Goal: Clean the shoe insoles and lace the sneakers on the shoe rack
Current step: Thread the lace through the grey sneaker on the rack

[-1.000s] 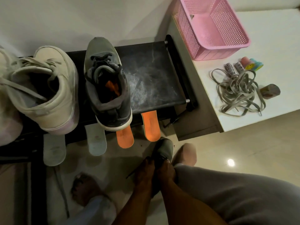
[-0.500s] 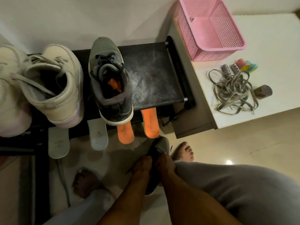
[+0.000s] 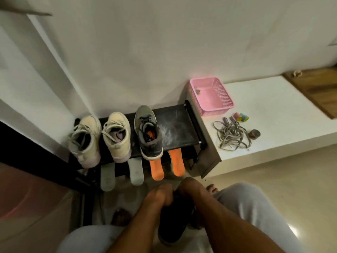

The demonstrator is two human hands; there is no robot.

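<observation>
Gripping a dark sneaker (image 3: 173,229) from both sides, the left hand (image 3: 160,195) and right hand (image 3: 190,188) curl their fingers (image 3: 165,188) round its upper end, low in front of the shoe rack (image 3: 182,123). On the rack a grey sneaker (image 3: 148,132) stands beside two cream sneakers (image 3: 116,137), four insoles (image 3: 156,168) jut from below, and loose laces (image 3: 231,138) lie on the white table (image 3: 282,110).
</observation>
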